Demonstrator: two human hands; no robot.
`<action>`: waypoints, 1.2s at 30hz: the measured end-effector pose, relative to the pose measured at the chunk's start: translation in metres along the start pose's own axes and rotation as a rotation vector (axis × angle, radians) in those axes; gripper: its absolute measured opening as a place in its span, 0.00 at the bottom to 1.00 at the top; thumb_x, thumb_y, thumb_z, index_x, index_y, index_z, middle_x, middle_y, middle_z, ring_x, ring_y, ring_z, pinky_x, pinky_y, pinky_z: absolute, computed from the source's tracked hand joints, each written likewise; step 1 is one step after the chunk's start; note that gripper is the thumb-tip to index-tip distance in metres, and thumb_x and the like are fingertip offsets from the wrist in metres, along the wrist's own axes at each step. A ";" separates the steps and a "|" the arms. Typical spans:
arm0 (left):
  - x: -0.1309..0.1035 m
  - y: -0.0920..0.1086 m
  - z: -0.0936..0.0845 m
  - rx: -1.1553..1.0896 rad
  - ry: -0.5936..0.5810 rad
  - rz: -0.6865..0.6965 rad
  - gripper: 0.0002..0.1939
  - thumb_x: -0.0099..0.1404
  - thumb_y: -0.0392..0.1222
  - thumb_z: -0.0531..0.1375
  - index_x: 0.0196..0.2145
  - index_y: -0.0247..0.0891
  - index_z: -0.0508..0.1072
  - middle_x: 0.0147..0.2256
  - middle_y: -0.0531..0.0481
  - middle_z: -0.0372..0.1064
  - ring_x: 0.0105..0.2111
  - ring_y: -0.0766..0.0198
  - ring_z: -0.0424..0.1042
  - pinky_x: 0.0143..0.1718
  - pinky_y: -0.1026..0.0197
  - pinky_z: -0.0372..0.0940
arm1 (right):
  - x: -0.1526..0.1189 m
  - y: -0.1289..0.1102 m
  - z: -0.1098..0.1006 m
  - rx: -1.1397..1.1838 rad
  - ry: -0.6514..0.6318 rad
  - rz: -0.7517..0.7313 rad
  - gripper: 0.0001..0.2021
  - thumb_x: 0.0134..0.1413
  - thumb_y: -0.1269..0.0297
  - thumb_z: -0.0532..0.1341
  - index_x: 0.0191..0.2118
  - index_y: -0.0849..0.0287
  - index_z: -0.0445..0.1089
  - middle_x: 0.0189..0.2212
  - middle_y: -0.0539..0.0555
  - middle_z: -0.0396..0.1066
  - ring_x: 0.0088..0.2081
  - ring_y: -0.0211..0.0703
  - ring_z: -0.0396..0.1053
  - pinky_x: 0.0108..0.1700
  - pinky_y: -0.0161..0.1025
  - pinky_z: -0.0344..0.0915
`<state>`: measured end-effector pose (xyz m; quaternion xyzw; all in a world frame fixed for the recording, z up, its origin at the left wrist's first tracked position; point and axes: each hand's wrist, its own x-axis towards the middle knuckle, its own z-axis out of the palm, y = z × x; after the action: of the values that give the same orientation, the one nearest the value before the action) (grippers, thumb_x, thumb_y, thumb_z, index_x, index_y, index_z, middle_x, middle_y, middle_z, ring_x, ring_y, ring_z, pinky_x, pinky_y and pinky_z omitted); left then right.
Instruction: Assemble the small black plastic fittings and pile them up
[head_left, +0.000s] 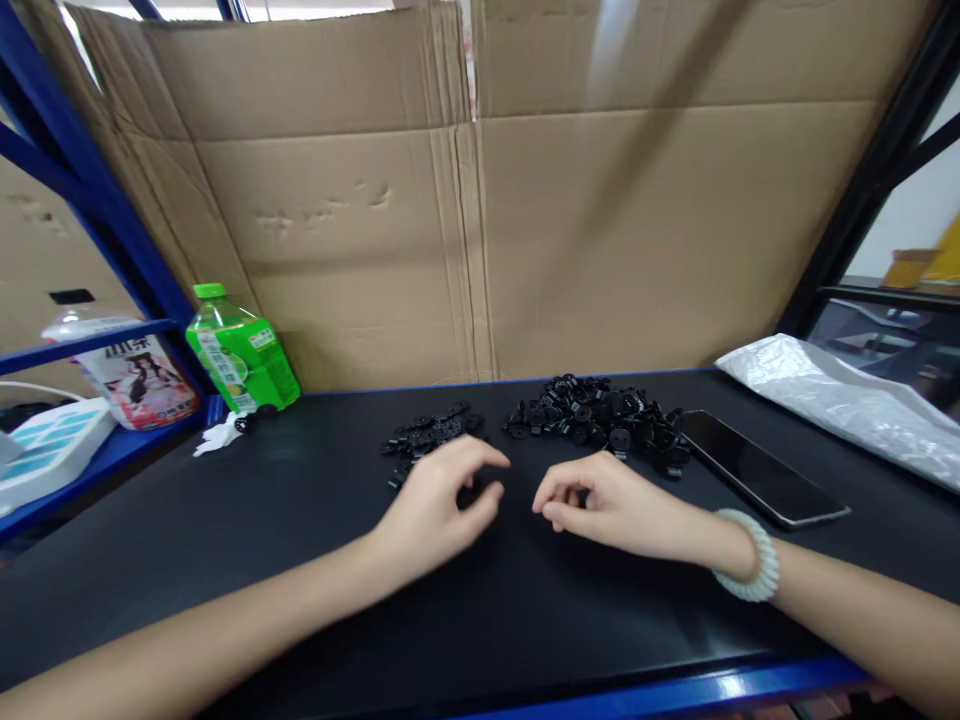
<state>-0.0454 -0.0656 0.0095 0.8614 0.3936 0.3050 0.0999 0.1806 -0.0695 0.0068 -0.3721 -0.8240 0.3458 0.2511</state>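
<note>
My left hand (pixel 441 500) hovers over the black tabletop, its thumb and forefinger apart with nothing visible between them. Just behind it lies a smaller heap of black plastic parts (pixel 431 432), partly covered by the hand. Facing it from the right is my right hand (pixel 615 505), fingers curled and fingertips pressed together; anything inside the pinch is hidden. A pale coiled band (pixel 759 556) circles that wrist. Beyond the right hand spreads a larger pile of black parts (pixel 592 412), many with small round discs.
A dark phone (pixel 761 468) lies right of the large pile, near a silvery plastic bag (pixel 840 395). Back left stand a green bottle (pixel 244 350) and a crumpled white tissue (pixel 220 434). A cardboard wall (pixel 360 250) closes the rear; a white power strip (pixel 52 450) sits far left.
</note>
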 end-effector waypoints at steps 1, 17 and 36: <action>-0.005 0.007 0.006 -0.058 -0.073 0.021 0.12 0.60 0.33 0.56 0.42 0.38 0.72 0.38 0.48 0.72 0.30 0.64 0.66 0.33 0.63 0.64 | 0.001 0.003 -0.011 -0.088 0.016 -0.032 0.07 0.55 0.67 0.58 0.34 0.61 0.74 0.25 0.51 0.73 0.27 0.37 0.69 0.29 0.32 0.63; -0.015 0.011 0.019 -0.251 -0.204 -0.046 0.15 0.59 0.31 0.57 0.45 0.38 0.71 0.38 0.50 0.72 0.25 0.68 0.61 0.29 0.65 0.60 | -0.006 0.028 -0.085 -0.623 0.120 0.247 0.08 0.52 0.66 0.57 0.27 0.58 0.72 0.16 0.49 0.69 0.19 0.36 0.63 0.23 0.34 0.57; -0.004 0.008 0.014 -0.662 -0.232 -0.288 0.16 0.56 0.45 0.63 0.39 0.33 0.74 0.35 0.46 0.73 0.26 0.68 0.64 0.26 0.66 0.58 | 0.002 0.002 0.004 0.434 0.137 0.052 0.11 0.52 0.62 0.65 0.39 0.61 0.70 0.28 0.50 0.72 0.24 0.34 0.68 0.28 0.34 0.70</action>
<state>-0.0342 -0.0728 0.0000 0.7473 0.3768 0.2990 0.4584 0.1773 -0.0687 0.0031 -0.3532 -0.7015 0.4952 0.3714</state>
